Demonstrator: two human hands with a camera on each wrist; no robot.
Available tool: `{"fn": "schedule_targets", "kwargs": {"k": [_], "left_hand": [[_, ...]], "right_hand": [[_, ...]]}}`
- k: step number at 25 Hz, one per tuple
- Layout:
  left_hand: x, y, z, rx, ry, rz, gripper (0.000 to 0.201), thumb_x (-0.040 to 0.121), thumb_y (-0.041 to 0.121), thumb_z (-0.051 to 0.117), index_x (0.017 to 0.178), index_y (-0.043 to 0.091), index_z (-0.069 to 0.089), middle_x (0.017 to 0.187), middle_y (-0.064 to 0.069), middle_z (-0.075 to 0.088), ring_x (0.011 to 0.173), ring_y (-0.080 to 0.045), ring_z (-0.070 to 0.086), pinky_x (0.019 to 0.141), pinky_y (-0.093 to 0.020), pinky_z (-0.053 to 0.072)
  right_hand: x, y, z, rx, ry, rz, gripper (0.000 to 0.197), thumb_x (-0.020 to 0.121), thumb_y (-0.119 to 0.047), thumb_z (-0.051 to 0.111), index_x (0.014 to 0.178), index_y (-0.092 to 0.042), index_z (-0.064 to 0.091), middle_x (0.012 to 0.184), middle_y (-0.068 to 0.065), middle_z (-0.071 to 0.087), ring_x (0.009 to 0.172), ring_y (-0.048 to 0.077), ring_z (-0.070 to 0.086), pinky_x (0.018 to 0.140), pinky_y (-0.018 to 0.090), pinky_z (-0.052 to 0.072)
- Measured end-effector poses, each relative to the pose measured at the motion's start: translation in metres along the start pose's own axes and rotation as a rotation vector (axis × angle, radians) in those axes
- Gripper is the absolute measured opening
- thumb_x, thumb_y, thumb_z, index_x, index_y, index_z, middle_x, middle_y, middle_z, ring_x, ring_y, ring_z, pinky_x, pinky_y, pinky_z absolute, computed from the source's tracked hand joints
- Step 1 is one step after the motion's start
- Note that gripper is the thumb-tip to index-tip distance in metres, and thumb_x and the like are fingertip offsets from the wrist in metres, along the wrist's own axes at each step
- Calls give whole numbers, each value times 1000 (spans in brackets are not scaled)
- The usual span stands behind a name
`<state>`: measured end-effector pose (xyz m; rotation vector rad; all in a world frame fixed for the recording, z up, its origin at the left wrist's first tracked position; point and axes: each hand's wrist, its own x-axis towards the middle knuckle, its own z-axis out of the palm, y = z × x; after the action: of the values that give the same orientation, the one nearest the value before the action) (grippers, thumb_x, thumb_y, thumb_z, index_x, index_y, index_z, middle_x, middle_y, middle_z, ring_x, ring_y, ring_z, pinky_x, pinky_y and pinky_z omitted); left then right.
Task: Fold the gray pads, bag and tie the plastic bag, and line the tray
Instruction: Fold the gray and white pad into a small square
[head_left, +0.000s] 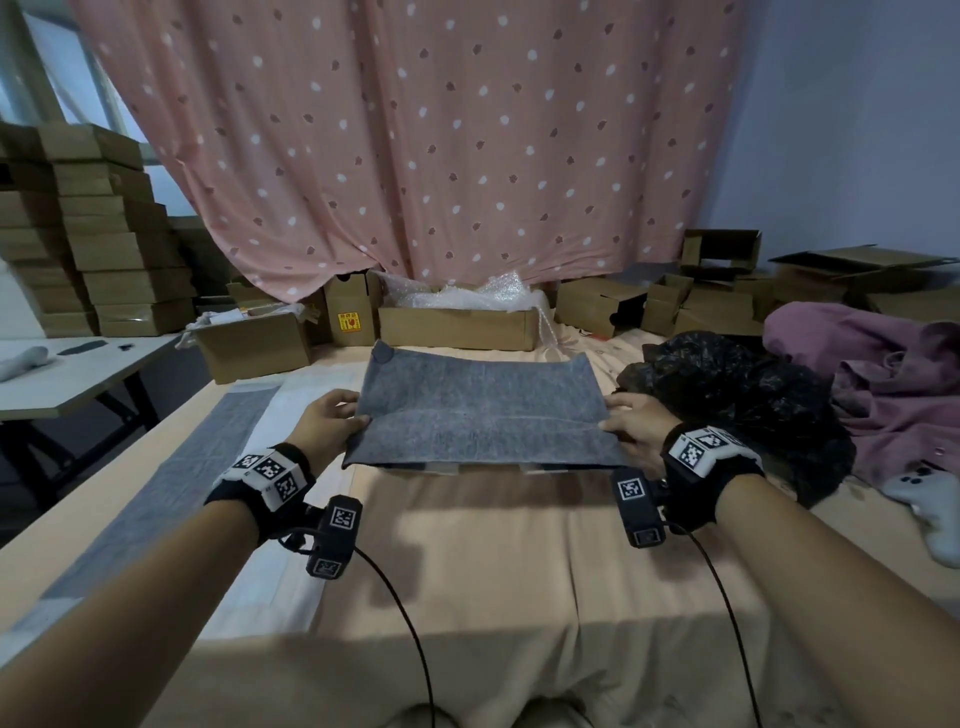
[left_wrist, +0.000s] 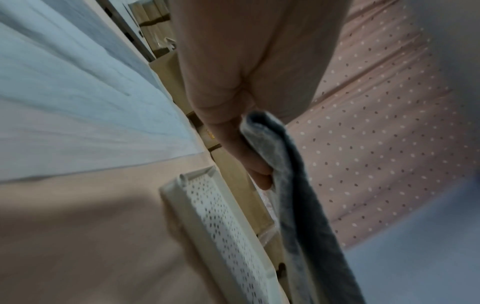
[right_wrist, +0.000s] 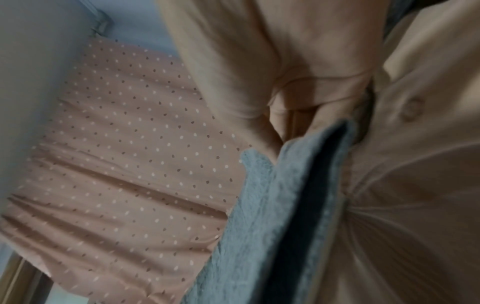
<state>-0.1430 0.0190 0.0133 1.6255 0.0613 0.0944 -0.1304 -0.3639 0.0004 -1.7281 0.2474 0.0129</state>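
Two outstretched arms hold a rectangular gray felt pad (head_left: 480, 415) level above the white perforated plastic tray (left_wrist: 221, 222); left hand (head_left: 332, 422) and right hand (head_left: 638, 427) each pinch one side edge.

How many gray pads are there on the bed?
2. One gray pad is held up by the left hand and right hand over a white tray. A second pad lies flat by the bed's left edge. Others may be hidden.
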Motion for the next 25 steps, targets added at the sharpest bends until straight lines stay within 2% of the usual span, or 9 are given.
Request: {"fn": "schedule_targets", "kwargs": {"k": [2, 4, 7, 10, 12, 15, 17, 22, 25], "left_hand": [[-31, -14, -1, -20, -16, -4, 23, 91, -11, 46, 86, 11, 50, 91, -9, 64, 77, -21, 61, 62, -28, 55], [-59, -31, -1, -27, -25, -18, 23, 91, -12, 46, 86, 10, 49, 90, -9, 64, 76, -22, 61, 66, -30, 53], [-89, -54, -3, -8, -25, -46, 22, 91, -12, 46, 88, 9, 50, 94, -12, 64, 78, -23, 62, 67, -31, 53], [-108, -69, -6, 66, -17, -64, 17, 90, -10, 50, 96, 6, 52, 103, -18, 64, 87, -29, 62, 76, -35, 53], [-115, -75, -6, 165, -14, -79, 18, 89, -6, 53, 105, 2, 52, 107, -18, 63, 95, -30, 61, 84, -40, 53], [-117, -80, -3, 307, 3, -101, 24, 88, -1, 58, 110, 3, 52, 108, -14, 63, 99, -30, 60, 91, -43, 52], [-114, -82, 1, 353, 15, -105, 24, 87, 0, 59, 109, 5, 51, 110, -12, 63, 98, -28, 59, 90, -40, 51], [-98, -88, 5, 448, 56, -84, 29, 86, 4, 62, 113, 6, 53, 119, -14, 63, 106, -29, 59, 94, -41, 50], [-91, -88, 7, 535, 71, -90, 32, 84, 7, 65, 114, 5, 53, 120, -13, 64, 108, -29, 60, 96, -40, 49]], "right_hand": [[-29, 19, -3, 20, -19, -5, 37, 86, 17, 48, 118, 2, 57, 96, 14, 65, 90, 26, 62, 66, 25, 54], [-52, 38, -7, 35, -39, 22, 38, 87, 17, 48, 122, 2, 55, 91, 11, 64, 85, 24, 63, 60, 24, 55], [-81, 53, -11, 15, -58, 33, 33, 86, 18, 48, 113, 1, 57, 81, 10, 64, 57, 12, 68, 42, 17, 50], [-103, 56, -11, -61, -55, 34, 27, 87, 21, 43, 97, -1, 54, 52, 5, 62, 30, 3, 55, 30, 11, 38], [-113, 59, -12, -124, -70, 56, 27, 87, 21, 42, 91, -3, 53, 38, -1, 58, 23, 2, 48, 26, 10, 33], [-113, 69, -15, -229, -56, 113, 25, 88, 17, 46, 91, -7, 55, 58, 8, 59, 27, 5, 52, 28, 12, 35], [-108, 76, -15, -269, -36, 136, 26, 87, 15, 47, 88, -9, 56, 69, 10, 55, 34, 9, 55, 32, 15, 39], [-86, 78, -12, -307, 1, 112, 33, 84, 16, 48, 80, -16, 56, 71, 11, 56, 56, 21, 54, 38, 19, 43], [-74, 80, -10, -323, 4, 111, 30, 81, 14, 51, 88, -14, 58, 76, 15, 57, 68, 27, 57, 56, 28, 47]]}}
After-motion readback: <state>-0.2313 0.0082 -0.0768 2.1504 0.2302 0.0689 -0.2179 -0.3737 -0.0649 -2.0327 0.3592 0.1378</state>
